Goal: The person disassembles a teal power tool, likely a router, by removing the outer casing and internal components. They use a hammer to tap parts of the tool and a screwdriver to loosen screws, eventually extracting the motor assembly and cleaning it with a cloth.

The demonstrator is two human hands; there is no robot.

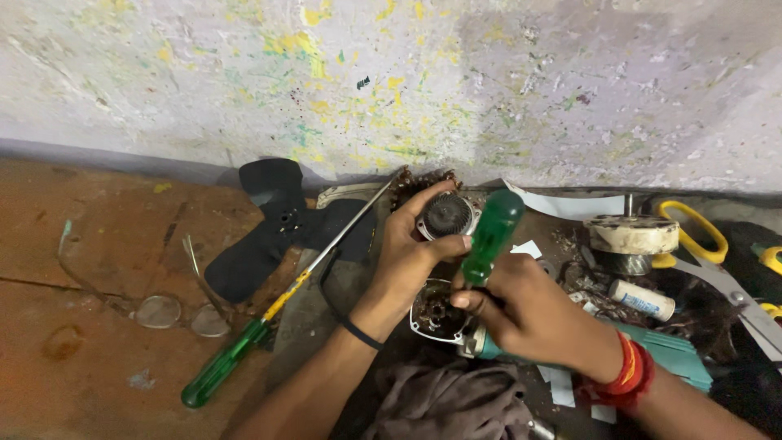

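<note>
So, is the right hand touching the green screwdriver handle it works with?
Touching. The head view shows the right hand with its fingers wrapped around the lower end of the green handle, no gap.

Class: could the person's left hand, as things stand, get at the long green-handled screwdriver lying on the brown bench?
Probably not at once: the left hand is gripping a round grey metal motor part. Once freed, the long green-handled screwdriver lies uncovered just beside that forearm.

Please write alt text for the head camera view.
The right hand drives a green-handled screwdriver into a teal power tool's open metal housing, while the left hand holds a round grey motor part above it.
</note>
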